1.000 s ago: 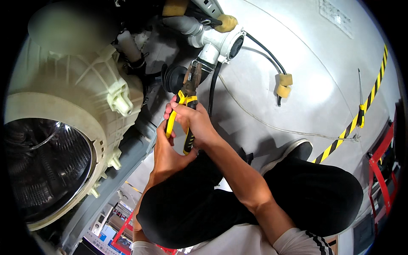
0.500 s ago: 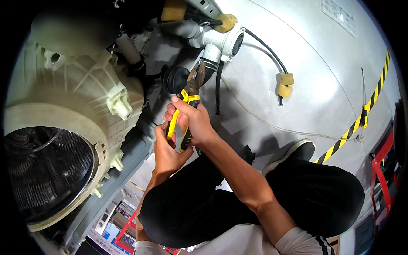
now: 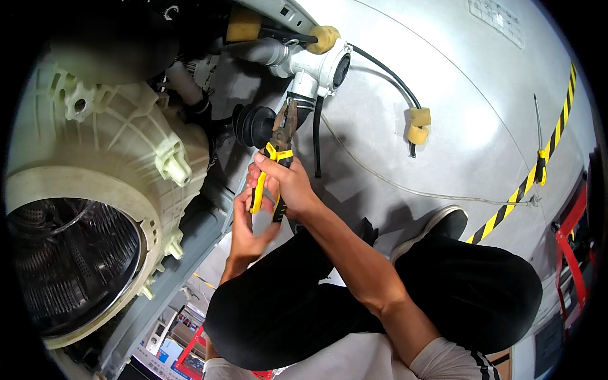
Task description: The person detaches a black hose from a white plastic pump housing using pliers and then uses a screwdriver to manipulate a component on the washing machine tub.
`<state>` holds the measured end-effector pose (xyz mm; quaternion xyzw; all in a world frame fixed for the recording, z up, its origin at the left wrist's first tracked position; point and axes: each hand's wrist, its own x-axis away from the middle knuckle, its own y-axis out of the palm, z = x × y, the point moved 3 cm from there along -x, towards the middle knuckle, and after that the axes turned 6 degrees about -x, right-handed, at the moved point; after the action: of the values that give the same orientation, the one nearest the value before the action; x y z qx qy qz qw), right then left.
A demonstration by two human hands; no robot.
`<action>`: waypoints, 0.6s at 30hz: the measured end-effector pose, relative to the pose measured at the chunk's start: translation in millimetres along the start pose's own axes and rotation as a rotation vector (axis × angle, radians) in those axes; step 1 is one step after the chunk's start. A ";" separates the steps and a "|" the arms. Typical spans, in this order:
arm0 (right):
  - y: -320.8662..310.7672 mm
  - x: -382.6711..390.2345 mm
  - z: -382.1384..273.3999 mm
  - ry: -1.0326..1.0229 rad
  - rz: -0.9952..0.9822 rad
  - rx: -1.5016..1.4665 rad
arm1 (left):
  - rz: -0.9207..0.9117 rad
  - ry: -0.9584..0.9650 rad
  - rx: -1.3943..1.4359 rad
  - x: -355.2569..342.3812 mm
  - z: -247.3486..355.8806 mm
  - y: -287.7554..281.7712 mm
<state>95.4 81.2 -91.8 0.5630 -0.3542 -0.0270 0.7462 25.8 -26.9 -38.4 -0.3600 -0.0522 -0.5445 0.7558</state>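
My right hand is closed around the yellow-and-black handles of combination pliers. My left hand stays at the lower handles, its fingers curled against the yellow one; its thumb is blurred and stands away from the grip. The rusty jaws point up to the collar where a black ribbed rubber hose meets the white plastic pump housing. Whether they bite on a clamp there is too small to tell. A grey corrugated hose joins the housing's other side.
At left stands a washing machine tub with a metal drum. A black cable with yellow foam blocks and a thin clear tube lie on the floor. A screwdriver rests by striped tape; red frames stand right.
My left thumb has loosened and moved away from the handles, which are slightly wider apart at the bottom. The view has shifted a little; the pliers' jaws remain at the hose collar.
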 end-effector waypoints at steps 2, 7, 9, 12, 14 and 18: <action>0.1 0.5 0.4 -0.039 0.019 0.002 | -0.086 -0.044 0.539 -3.2 -4.8 -8.7; 0.8 -0.7 5.7 -0.034 0.002 -0.070 | 0.253 -0.271 0.400 -21.7 -28.2 -28.3; -2.2 -2.6 6.6 -0.037 -0.010 -0.065 | 0.259 -0.064 0.196 -36.1 -0.7 -30.4; -4.2 -0.9 4.8 -0.062 -0.006 -0.042 | 0.259 0.210 -0.155 -45.2 51.1 -27.1; -3.6 3.7 -3.0 -0.061 0.025 0.105 | 0.245 0.497 -0.534 -50.7 80.9 -19.3; -5.8 10.2 -6.1 -0.069 0.025 0.216 | 0.116 0.486 -0.420 -87.1 102.4 4.3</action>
<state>108.5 79.6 -92.4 0.6343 -0.3876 0.0014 0.6689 26.6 103.7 -6.2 -0.3699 0.2637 -0.5694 0.6851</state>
